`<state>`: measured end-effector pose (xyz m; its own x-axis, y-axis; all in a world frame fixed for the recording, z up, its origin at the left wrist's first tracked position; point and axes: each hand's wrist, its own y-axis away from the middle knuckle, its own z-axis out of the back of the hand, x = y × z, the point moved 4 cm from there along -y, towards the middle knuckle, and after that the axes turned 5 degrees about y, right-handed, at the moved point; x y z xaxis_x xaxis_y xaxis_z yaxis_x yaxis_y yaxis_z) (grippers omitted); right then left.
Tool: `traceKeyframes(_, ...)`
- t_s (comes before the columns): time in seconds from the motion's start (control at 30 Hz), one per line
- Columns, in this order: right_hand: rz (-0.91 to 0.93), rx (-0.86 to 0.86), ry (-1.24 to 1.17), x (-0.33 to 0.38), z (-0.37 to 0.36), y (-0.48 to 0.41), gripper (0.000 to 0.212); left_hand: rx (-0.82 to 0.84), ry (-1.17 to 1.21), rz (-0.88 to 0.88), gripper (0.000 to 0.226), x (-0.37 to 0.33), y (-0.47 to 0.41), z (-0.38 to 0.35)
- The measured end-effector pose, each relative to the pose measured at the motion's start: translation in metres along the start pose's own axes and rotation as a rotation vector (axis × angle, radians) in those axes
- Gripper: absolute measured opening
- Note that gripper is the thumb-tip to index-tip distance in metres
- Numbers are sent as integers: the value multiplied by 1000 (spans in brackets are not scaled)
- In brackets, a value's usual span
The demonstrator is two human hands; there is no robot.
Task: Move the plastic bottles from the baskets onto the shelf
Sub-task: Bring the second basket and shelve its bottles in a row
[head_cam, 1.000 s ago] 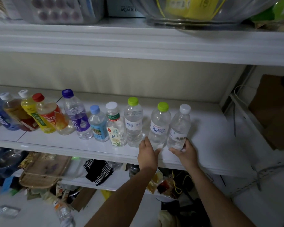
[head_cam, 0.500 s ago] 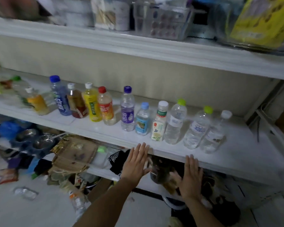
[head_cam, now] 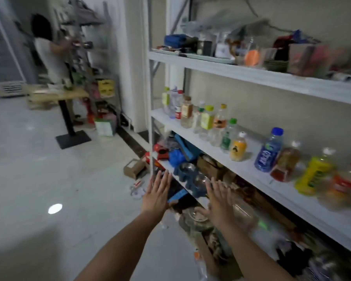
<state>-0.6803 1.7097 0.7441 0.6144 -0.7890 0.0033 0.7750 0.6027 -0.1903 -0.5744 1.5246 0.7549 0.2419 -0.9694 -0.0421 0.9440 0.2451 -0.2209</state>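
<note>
Left hand (head_cam: pixel 157 192), right hand (head_cam: pixel 218 199): seemingly empty.

Plastic bottles (head_cam: pixel 268 153) – clear, glossy, paper-look labels. Shelf (head_cam: pixel 257 77) boards matt white, faint wood grain – uprights painted metal. Floor (head_cam: pixel 49 179) glossy tile. Steel bowls (head_cam: pixel 187 167) shiny. Cardboard box (head_cam: pixel 134 168) matt.

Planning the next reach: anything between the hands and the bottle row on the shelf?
Nothing visible: the left hand and right hand hover open and empty below the bottles on the shelf, open air between.
</note>
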Motion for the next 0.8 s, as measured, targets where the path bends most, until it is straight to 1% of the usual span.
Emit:
traceKeyframes(0.07,123,22,-26,73,7,-30,109,-6,-11,138,114,64,16,16)
traceKeyframes(0.1,176,40,-34,104,13,-42,105,10,-5,219,110,88,26,28)
traceKeyframes(0.2,357,84,-14,189,26,-67,101,-109,-119,448,90,158,66,50)
traceKeyframes(0.27,489,91,-25,238,24,-78,100,-143,-153,538,83,198,99,53)
traceKeyframes(0.37,595,90,-59,304,15,-90,104,-2,-129,673,87,252,159,45)
traceKeyframes(0.4,640,103,-71,328,11,-91,108,-8,-150,723,90,269,179,44)
traceKeyframes(0.47,744,122,-109,377,6,-90,113,7,-96,859,104,300,216,45)
traceKeyframes(0.5,792,135,-126,400,2,-89,113,22,-75,930,107,312,231,46)
traceKeyframes(0.57,880,141,-144,444,-3,-87,111,87,-71,1040,103,329,257,52)
traceKeyframes(0.67,1016,151,-122,506,-11,-92,102,25,-123,1148,97,358,283,54)
traceKeyframes(0.73,1084,141,-111,541,-14,-107,98,40,-163,1193,103,383,292,51)
traceKeyframes(0.8,1148,118,-81,574,-21,-128,99,21,-151,1228,111,412,301,46)
